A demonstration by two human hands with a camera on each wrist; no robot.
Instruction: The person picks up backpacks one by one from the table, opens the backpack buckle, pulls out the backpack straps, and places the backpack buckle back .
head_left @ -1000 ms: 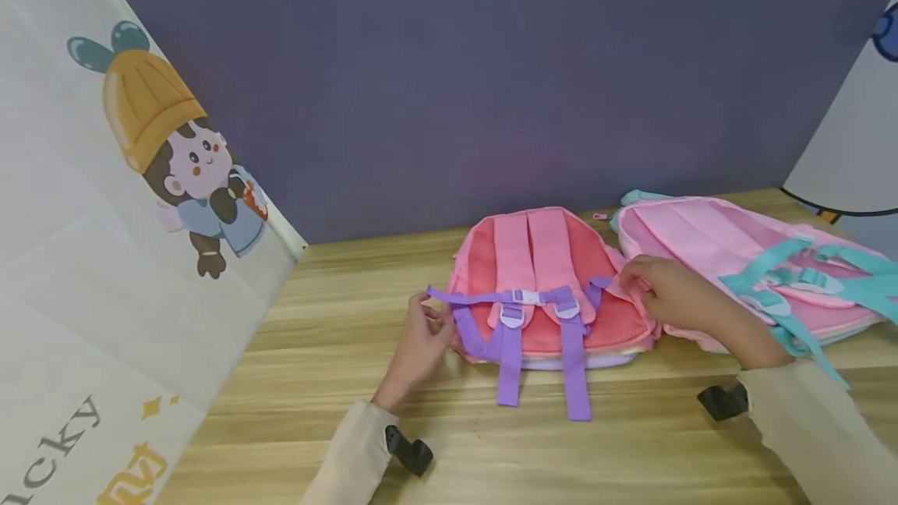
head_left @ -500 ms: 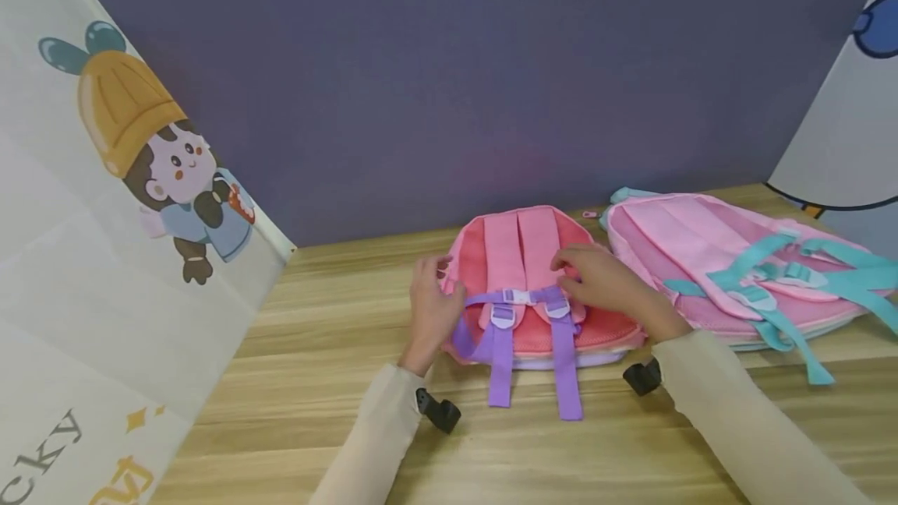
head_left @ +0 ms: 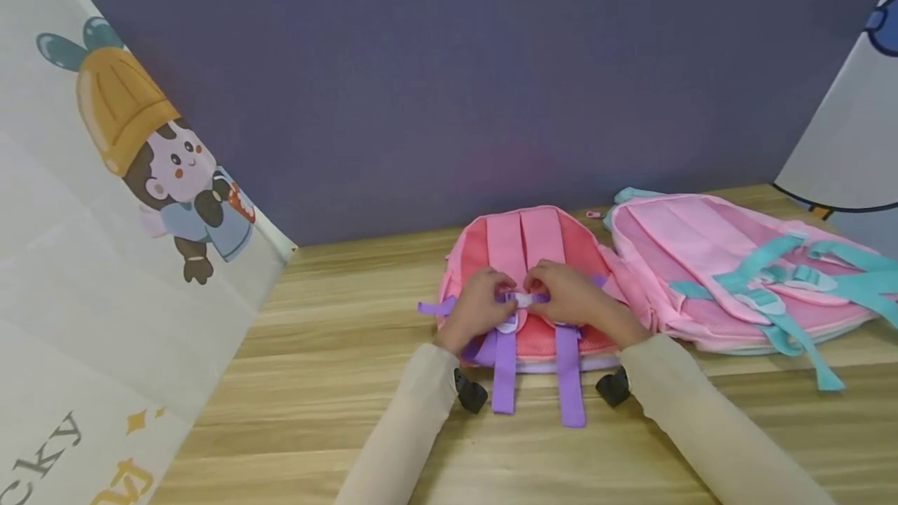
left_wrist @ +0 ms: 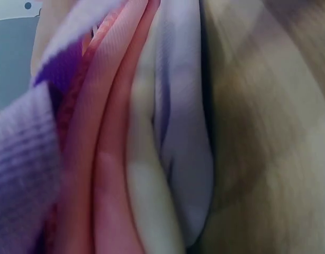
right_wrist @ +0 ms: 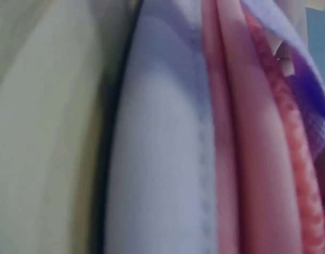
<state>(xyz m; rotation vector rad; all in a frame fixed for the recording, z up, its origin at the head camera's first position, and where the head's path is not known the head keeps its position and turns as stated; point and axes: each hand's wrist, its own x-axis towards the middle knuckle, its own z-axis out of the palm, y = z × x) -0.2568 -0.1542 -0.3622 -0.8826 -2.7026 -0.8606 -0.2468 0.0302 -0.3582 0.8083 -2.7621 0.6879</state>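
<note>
A pink backpack (head_left: 543,232) with purple straps lies on the table, its shoulder-strap side facing up. Over its middle, a white plastic buckle (head_left: 521,299) joins a purple cross strap. My left hand (head_left: 479,307) pinches the left end of this buckle with curled fingers. From the other side, my right hand (head_left: 571,296) pinches the buckle's right end. Some fingertips are hidden behind the hands. Both wrist views show the backpack's layered edge close up, with purple webbing (left_wrist: 25,159) in the left one and the lilac panel (right_wrist: 157,159) in the right one.
A second, lighter pink backpack (head_left: 691,236) with teal straps (head_left: 765,256) lies against the first one's right side. A dark panel (head_left: 449,84) rises behind the wooden table (head_left: 337,349). A white printed panel (head_left: 63,271) stands at the left.
My right hand has come left from the backpack's right edge to the buckle. My left hand has moved right from the left edge and also reached the buckle.
</note>
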